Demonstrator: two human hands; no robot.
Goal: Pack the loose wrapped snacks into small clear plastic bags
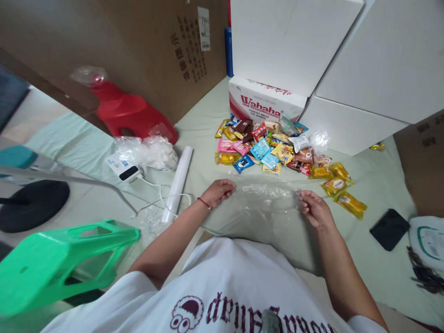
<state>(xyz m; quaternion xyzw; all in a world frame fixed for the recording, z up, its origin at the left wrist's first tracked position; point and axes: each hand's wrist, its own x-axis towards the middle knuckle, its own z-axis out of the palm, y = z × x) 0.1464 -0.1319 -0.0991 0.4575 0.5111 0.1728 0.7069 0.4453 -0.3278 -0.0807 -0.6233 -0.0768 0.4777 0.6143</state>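
A clear plastic bag (267, 196) is stretched between my two hands, just in front of the snack pile. My left hand (219, 192), with a red string on its wrist, pinches the bag's left end. At the other end my right hand (314, 207) is closed on the bag with thumb and fingers. Beyond the bag lies a heap of small wrapped snacks (262, 148) in many colours. Several yellow-wrapped snacks (350, 203) spread out from its right side, not far from my right hand.
Behind the heap stands a white and red Wahaha box (265, 101). White panels (294, 41) and a brown carton (138, 55) wall the back. To the left are a red jug (128, 113), a white roll (177, 185), a cable and a green stool (65, 259). A black flat object (390, 229) lies right.
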